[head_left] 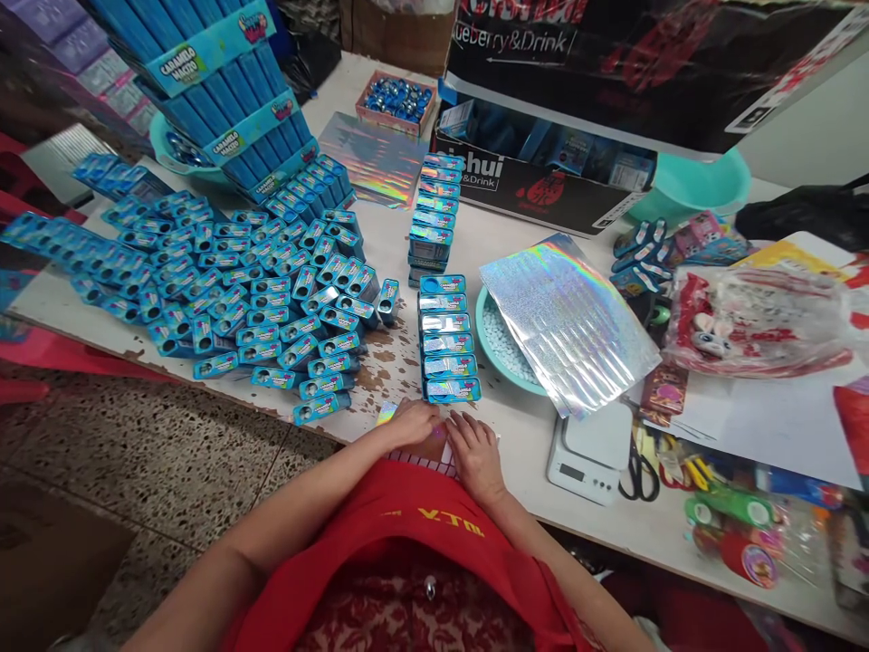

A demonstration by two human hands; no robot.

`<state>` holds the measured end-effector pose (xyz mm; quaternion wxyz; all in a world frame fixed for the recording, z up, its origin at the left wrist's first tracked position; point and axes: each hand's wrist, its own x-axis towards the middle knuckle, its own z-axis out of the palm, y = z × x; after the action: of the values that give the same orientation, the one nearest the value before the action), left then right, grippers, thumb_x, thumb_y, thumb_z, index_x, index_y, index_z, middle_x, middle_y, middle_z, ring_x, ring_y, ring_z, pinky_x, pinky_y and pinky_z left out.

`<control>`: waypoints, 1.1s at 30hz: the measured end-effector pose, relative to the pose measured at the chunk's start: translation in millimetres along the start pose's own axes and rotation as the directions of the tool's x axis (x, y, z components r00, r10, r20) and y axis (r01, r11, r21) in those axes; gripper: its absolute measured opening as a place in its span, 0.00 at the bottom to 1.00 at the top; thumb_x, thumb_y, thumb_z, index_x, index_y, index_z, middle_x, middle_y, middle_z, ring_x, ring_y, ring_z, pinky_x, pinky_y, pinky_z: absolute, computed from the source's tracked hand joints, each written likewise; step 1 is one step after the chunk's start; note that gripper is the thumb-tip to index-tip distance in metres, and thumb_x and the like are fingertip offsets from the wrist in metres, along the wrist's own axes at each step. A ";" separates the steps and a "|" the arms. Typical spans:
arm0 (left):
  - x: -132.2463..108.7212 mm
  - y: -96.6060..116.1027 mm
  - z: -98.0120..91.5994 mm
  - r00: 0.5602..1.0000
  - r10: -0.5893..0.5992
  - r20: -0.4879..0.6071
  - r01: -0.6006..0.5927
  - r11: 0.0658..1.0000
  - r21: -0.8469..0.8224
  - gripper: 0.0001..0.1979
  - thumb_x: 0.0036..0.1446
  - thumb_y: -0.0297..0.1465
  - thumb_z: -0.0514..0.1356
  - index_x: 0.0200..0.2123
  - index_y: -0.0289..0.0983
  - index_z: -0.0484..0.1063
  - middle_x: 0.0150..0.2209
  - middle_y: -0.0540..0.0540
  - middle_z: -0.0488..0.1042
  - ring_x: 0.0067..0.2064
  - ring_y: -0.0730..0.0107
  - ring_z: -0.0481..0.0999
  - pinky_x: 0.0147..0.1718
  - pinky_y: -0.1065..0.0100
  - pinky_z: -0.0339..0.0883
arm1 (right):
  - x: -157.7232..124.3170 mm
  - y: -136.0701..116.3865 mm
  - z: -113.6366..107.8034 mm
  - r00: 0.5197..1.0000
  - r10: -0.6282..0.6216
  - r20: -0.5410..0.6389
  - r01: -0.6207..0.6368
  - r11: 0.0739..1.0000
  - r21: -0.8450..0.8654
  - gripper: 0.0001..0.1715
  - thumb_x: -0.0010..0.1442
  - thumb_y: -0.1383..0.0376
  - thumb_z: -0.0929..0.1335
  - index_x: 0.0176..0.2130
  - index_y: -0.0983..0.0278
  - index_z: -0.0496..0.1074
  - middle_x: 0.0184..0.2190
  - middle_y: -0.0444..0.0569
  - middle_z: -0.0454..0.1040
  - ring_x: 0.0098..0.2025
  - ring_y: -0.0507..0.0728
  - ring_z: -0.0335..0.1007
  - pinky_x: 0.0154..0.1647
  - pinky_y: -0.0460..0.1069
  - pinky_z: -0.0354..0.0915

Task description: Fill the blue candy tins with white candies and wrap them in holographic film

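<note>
At the table's front edge, my left hand (414, 424) has its fingers bunched over a small sheet (424, 450) with a brownish surface and a row of pale rectangles. What its fingertips pinch, if anything, is too small to make out. My right hand (476, 455) lies on the sheet's right side, fingers stretched and fairly flat. A shiny rainbow corner (386, 413) shows left of my left hand. Just beyond both hands stands a column of slim blue candy boxes (450, 366) with round holes in their tops. A second column of blue boxes (434, 204) continues behind it.
Many loose blue boxes (264, 303) crowd the left side, below a stacked display (224, 100). Right of the column, a holographic sheet (570, 317) covers part of a turquoise bowl (483, 335) of white pellets. A scale (589, 453) and scissors (639, 469) lie nearer.
</note>
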<state>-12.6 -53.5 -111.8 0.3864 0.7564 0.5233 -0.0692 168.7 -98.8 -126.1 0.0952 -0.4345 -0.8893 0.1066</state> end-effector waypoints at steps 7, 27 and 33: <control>2.9 0.4 -1.5 1.000 -0.027 0.014 0.027 1.000 0.003 0.15 0.60 0.31 0.48 0.34 0.36 0.75 0.37 0.43 0.78 0.39 0.63 0.75 0.36 0.68 0.62 | -1.0 0.9 6.9 1.000 -0.012 0.013 0.012 1.000 0.027 0.23 0.63 0.70 0.59 0.57 0.64 0.63 0.54 0.54 0.69 0.57 0.63 0.58 0.53 0.57 0.56; -13.1 -0.9 3.2 0.985 -0.120 -0.127 0.111 0.991 -0.081 0.14 0.57 0.26 0.50 0.38 0.35 0.75 0.40 0.38 0.76 0.46 0.54 0.72 0.47 0.56 0.60 | 10.4 -18.3 -67.7 0.959 0.282 0.039 -0.244 0.741 0.626 0.08 0.61 0.63 0.65 0.30 0.61 0.69 0.27 0.46 0.72 0.31 0.54 0.68 0.34 0.49 0.63; -83.2 26.5 -38.6 0.883 -0.061 -0.466 -0.230 0.807 -0.543 0.16 0.58 0.34 0.54 0.49 0.39 0.68 0.48 0.42 0.72 0.49 0.64 0.70 0.48 0.64 0.64 | 36.7 -29.5 -135.9 0.912 0.403 0.078 -0.303 0.532 0.791 0.07 0.58 0.63 0.67 0.28 0.62 0.69 0.25 0.43 0.71 0.28 0.52 0.67 0.31 0.46 0.64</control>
<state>-38.7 -93.6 -29.2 0.4667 0.6179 0.5600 0.2945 159.9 -72.8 15.0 0.3030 -0.5233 -0.6367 0.4785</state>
